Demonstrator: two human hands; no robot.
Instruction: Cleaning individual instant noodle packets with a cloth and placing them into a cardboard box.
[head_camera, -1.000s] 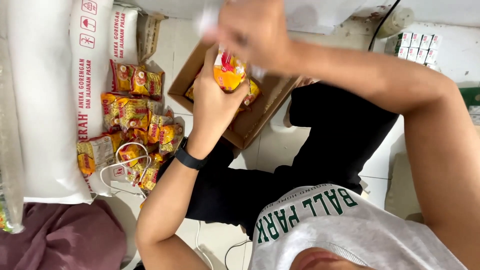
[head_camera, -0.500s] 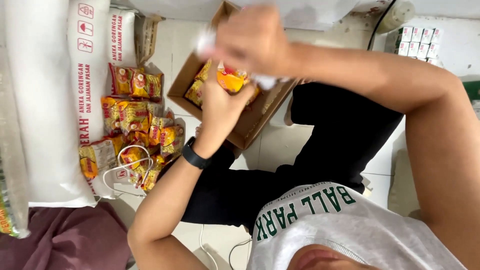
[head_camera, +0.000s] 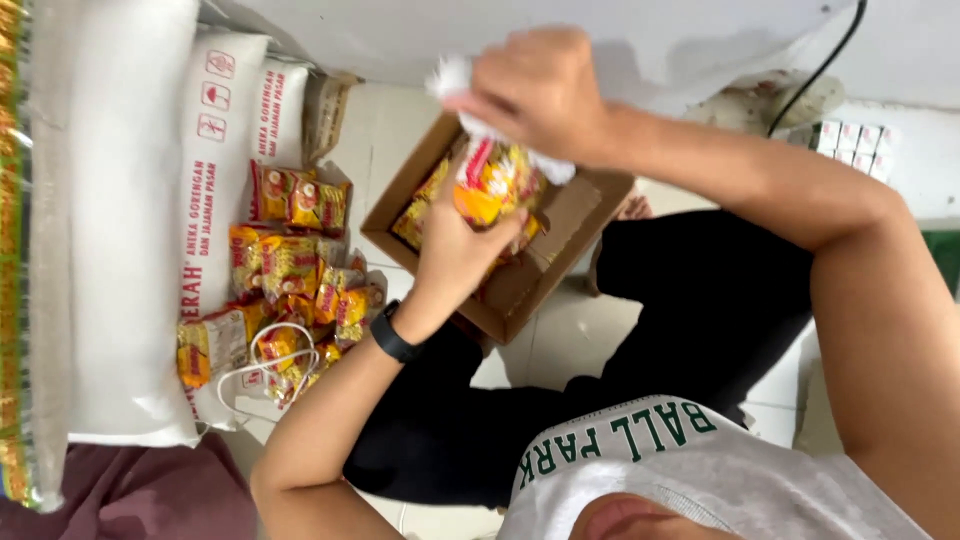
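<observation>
Vs 0.5 s ago little change: R hand (head_camera: 535, 90) fingers still pinch bag neck (head_camera: 452, 78), L hand (head_camera: 455, 255) fingers cup snack packets (head_camera: 492, 180) above cardboard box (head_camera: 560, 235).

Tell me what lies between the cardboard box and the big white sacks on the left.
In the head view, a heap of yellow snack packets lies between the cardboard box and the white sacks.

Bagging snack packets over the box

My left hand (head_camera: 455, 255) cupped the clear bag of snack packets (head_camera: 495, 185) while my right hand (head_camera: 535, 90) pinched its top above the cardboard box (head_camera: 560, 240).
</observation>
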